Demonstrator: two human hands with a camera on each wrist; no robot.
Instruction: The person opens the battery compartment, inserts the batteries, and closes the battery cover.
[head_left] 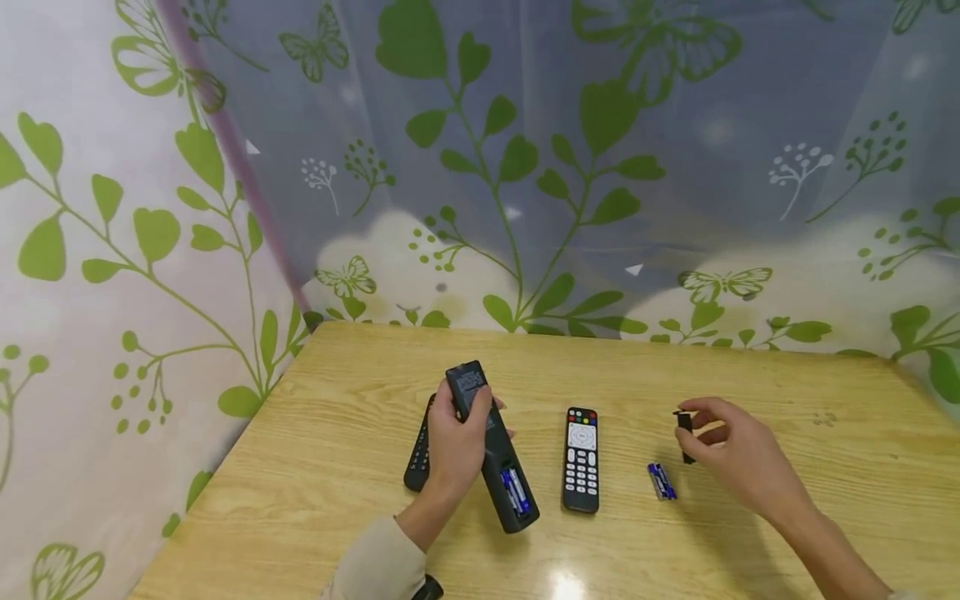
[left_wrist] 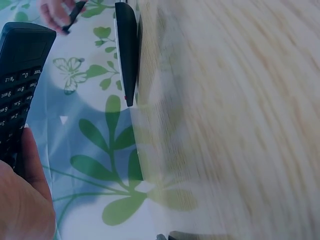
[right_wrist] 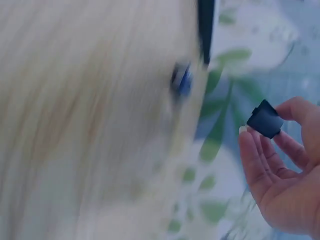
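My left hand [head_left: 459, 446] grips a black remote control [head_left: 491, 446] with its back turned up. Its battery compartment lies uncovered, and blue-and-white batteries [head_left: 516, 492] sit inside. In the left wrist view the button side of that remote [left_wrist: 19, 85] shows. Between thumb and fingers, my right hand [head_left: 738, 454] pinches a small black battery cover [right_wrist: 266, 120], held above the table. Just left of the right hand, a pair of blue batteries [head_left: 662, 482] lies on the wood.
A black remote with white buttons [head_left: 581, 458] lies face up mid-table. Another dark remote [head_left: 417, 454] lies partly hidden behind the left hand. The wooden table [head_left: 360, 358] meets a leaf-patterned cloth [head_left: 525, 208] at the back and left.
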